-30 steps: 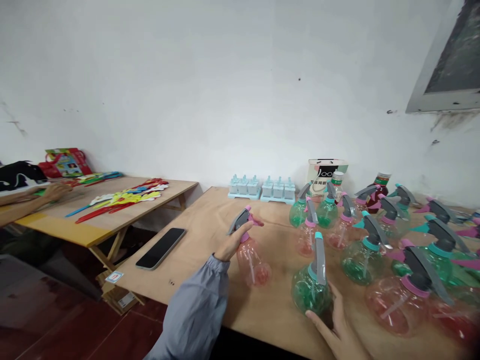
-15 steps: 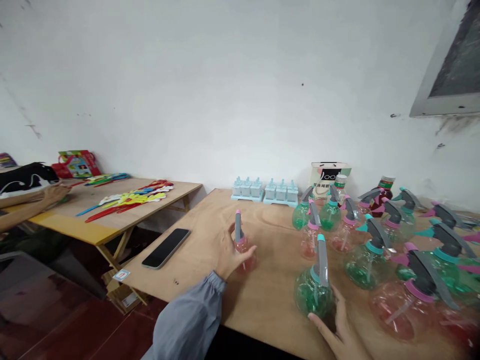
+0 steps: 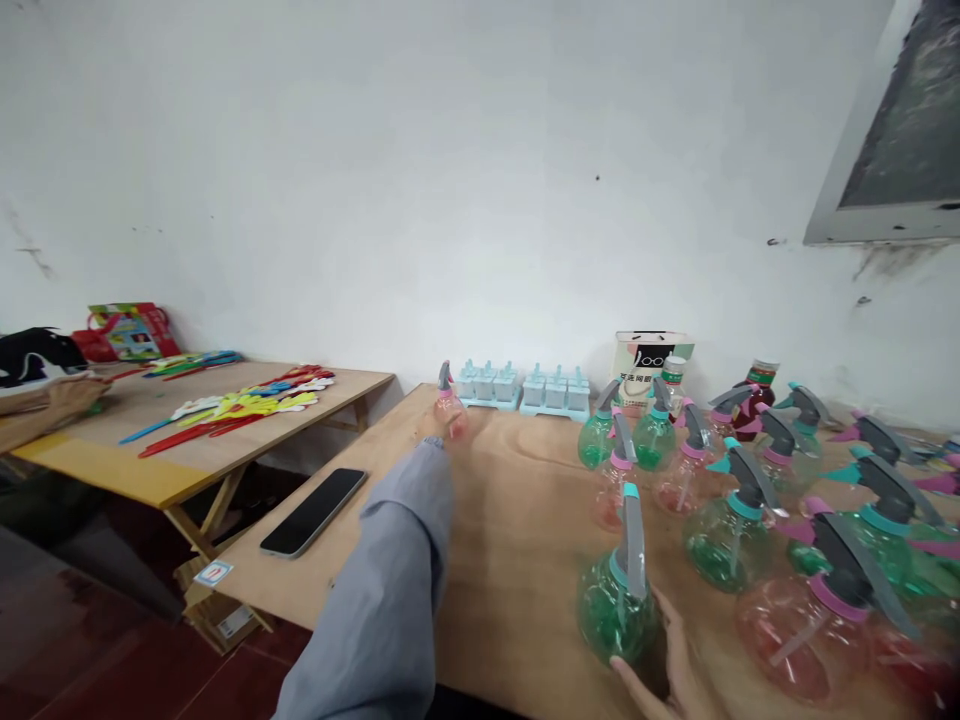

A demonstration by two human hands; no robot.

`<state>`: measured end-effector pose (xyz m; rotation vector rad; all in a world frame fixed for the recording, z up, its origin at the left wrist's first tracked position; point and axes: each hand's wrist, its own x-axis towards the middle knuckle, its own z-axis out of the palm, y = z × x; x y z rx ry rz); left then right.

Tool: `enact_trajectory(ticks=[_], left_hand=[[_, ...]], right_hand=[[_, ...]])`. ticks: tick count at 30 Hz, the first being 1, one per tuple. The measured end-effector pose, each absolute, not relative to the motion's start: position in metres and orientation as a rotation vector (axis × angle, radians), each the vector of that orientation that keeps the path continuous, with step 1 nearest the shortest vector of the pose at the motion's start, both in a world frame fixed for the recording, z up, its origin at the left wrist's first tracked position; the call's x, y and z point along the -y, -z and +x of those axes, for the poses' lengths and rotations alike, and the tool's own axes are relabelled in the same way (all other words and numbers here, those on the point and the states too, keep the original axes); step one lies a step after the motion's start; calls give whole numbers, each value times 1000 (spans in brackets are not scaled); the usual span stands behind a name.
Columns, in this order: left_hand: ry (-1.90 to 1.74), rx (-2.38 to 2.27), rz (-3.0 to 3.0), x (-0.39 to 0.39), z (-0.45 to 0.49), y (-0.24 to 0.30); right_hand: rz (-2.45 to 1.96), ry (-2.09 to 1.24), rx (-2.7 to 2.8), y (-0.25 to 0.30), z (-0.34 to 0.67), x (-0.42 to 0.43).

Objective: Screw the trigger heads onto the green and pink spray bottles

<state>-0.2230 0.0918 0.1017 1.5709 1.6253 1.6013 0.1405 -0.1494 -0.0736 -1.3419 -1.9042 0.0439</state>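
My left hand point(image 3: 436, 424) reaches to the far left part of the table, its fingers around a small pink spray bottle point(image 3: 453, 408) with a grey trigger, close to the pale blue popsicle molds point(image 3: 486, 384). Near the front edge, my right hand point(image 3: 667, 670) grips the round body of a green spray bottle point(image 3: 616, 612) with a grey trigger and turquoise nozzle. That bottle stands upright on the wooden table point(image 3: 517, 520). Several more pink and green spray bottles point(image 3: 727, 540) crowd the right side.
A phone point(image 3: 315, 512) lies at the table's left edge. Behind the bottles are a paper bag point(image 3: 637, 350) and a dark red bottle point(image 3: 754, 395). On the neighbouring table point(image 3: 180, 470) lie colourful gloves or hand-shaped items point(image 3: 240, 405); another person's hands point(image 3: 71, 400) rest at its left.
My left hand has carried the pink spray bottle away from me, to beside the popsicle molds. My right hand stays on the green spray bottle. The view has shifted slightly.
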Motion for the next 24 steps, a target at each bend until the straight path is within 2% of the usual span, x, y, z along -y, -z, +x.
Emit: enact_trajectory(ticks=[4, 8, 9, 12, 15, 19, 24], left_hand=[[-1780, -1522, 1516, -74, -199, -105], [-1914, -1374, 1547, -11, -163, -76], [-1859, -1241, 1645, 11, -151, -65], [-1394, -597, 1943, 77, -108, -41], [-1286, -591, 1938, 116, -69, -37], [-1384, -733, 1693, 114, -56, -48], [-1417, -619, 1206, 85, -95, -62]], right_hand=[[-1352, -110, 1862, 73, 141, 150], [-1345, -205, 1814, 70, 138, 151], [-1335, -225, 1812, 69, 137, 152], [-1294, -230, 1834, 64, 135, 153], [-1211, -201, 1947, 59, 135, 156], [-1175, -265, 2037, 56, 137, 159], [-1273, -330, 1973, 54, 135, 160]])
